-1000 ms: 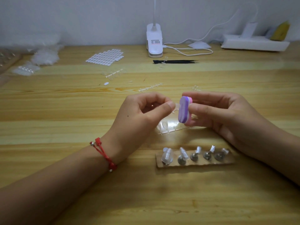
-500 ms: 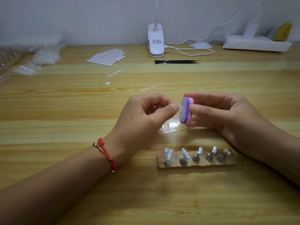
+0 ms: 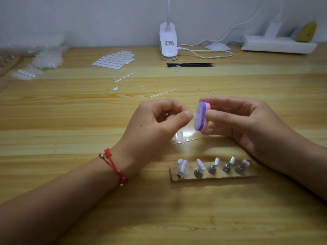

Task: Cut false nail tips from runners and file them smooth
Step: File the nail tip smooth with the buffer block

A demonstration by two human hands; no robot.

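In the head view, at the centre of the frame, the left hand (image 3: 155, 124) pinches a small clear plastic nail tip (image 3: 195, 116) between thumb and forefinger. Its edge touches the purple face of an oval purple-and-pink sanding block (image 3: 201, 119), which the right hand (image 3: 247, 124) grips between thumb and curled fingers. At upper centre, a white clip lamp (image 3: 168, 45) bears dark print too blurred to read.
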